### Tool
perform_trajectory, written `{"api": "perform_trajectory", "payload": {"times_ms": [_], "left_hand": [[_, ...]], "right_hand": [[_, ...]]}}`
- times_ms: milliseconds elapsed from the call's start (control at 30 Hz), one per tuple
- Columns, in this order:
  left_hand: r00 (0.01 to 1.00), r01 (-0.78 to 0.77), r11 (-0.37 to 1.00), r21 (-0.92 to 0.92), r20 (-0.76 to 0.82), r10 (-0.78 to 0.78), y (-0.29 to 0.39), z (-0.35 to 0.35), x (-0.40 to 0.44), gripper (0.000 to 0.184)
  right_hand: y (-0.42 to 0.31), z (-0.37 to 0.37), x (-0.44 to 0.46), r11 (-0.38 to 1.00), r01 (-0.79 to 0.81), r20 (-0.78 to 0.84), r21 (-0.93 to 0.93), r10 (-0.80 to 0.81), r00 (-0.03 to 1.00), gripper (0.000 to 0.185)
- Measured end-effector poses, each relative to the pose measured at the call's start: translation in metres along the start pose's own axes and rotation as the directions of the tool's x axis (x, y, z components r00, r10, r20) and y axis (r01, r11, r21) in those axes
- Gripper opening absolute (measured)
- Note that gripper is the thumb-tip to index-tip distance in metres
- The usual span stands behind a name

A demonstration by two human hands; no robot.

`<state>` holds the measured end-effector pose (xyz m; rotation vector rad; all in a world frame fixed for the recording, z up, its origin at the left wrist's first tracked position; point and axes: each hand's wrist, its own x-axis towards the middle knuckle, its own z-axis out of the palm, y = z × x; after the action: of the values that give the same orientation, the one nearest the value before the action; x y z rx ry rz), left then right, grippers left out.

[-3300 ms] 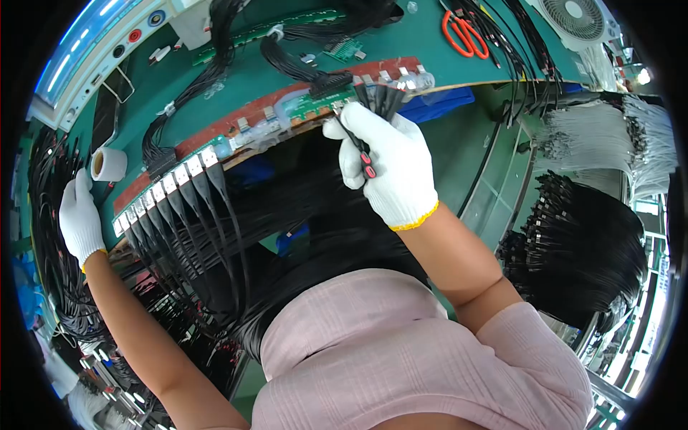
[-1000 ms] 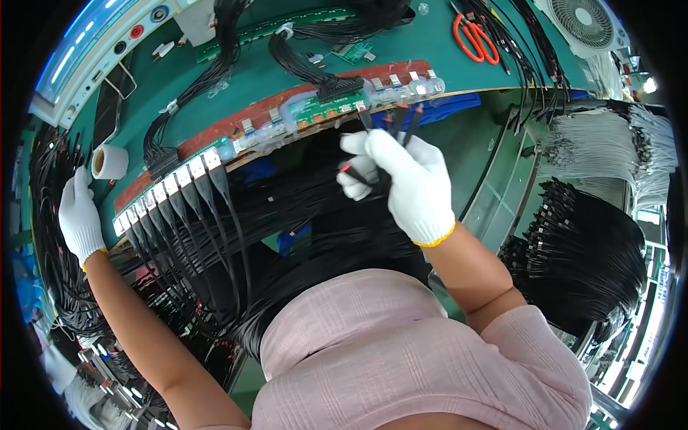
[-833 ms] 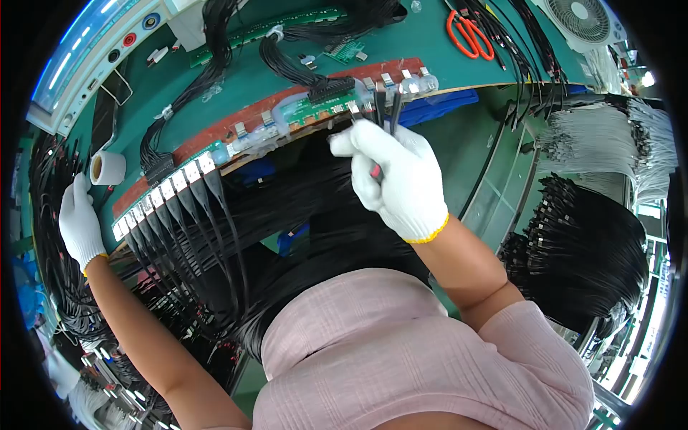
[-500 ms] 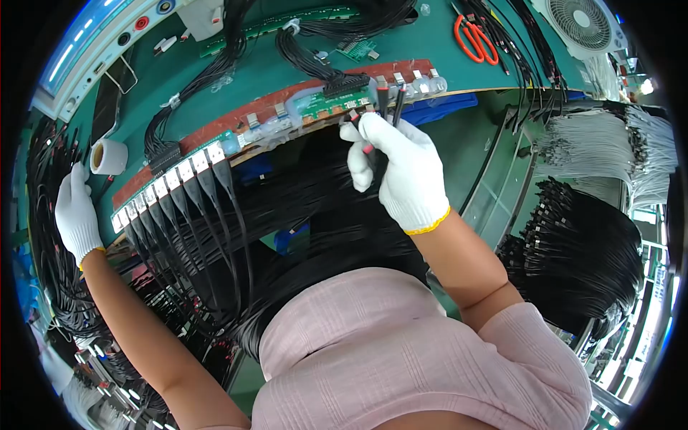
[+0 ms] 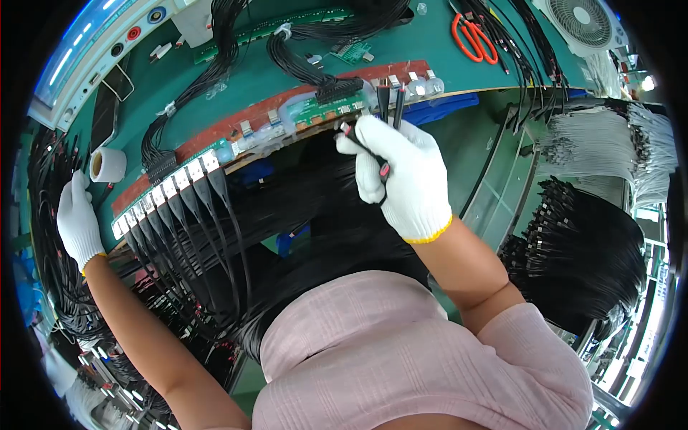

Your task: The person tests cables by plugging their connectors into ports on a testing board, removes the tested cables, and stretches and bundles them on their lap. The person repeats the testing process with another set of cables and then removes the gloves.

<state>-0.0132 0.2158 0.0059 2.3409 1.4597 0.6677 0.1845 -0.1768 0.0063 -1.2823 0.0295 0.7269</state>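
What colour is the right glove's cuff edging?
The cuff edging is yellow, clearest in the head view.

Head camera, one: wide-angle, worn on the person's head, facing forward and steeply down. Nearest: pink shirt (image 5: pixel 416 344), lower centre. Middle range: left hand (image 5: pixel 78 221), frame left; right hand (image 5: pixel 407 172), above centre. Farther: green tabletop (image 5: pixel 419 43), curving across top; fan (image 5: pixel 582 21), upper right.

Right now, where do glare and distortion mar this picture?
Head view overall: fisheye bending bows the green bench and leaves black corners; head view, upper left: bright streaks across the blue panel; head view, right edge: washed-out lights; head view, right of centre: the right hand looks fairly sharp.
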Motion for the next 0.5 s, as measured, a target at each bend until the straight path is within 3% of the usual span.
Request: {"api": "perform_trajectory", "payload": {"times_ms": [33,167,267,467,500], "left_hand": [[1.0,-0.006,1.0,0.006,0.011,0.006,-0.003,0.0,0.001,0.044],[1.0,-0.02,1.0,-0.016,0.017,0.02,-0.005,0.004,0.003,0.043],[0.999,-0.034,0.999,-0.016,0.011,0.035,-0.002,0.001,-0.001,0.043],[0.999,-0.035,0.998,-0.06,-0.011,0.035,-0.001,0.005,-0.003,0.042],[0.999,-0.039,0.996,-0.075,-0.028,0.037,-0.001,0.004,-0.004,0.042]], "right_hand": [[-0.002,-0.001,0.0,0.999,-0.02,0.015,-0.035,0.021,1.0,0.025],[-0.003,-0.003,0.007,0.992,-0.068,0.014,0.106,0.067,0.998,0.023],[0.002,0.002,0.007,0.995,-0.007,0.002,0.096,0.007,1.0,0.026],[-0.007,-0.006,0.0,0.998,-0.06,0.089,0.026,0.057,0.994,0.034],[-0.004,-0.012,-0.002,0.995,-0.072,0.095,-0.07,0.078,0.992,0.035]]}}
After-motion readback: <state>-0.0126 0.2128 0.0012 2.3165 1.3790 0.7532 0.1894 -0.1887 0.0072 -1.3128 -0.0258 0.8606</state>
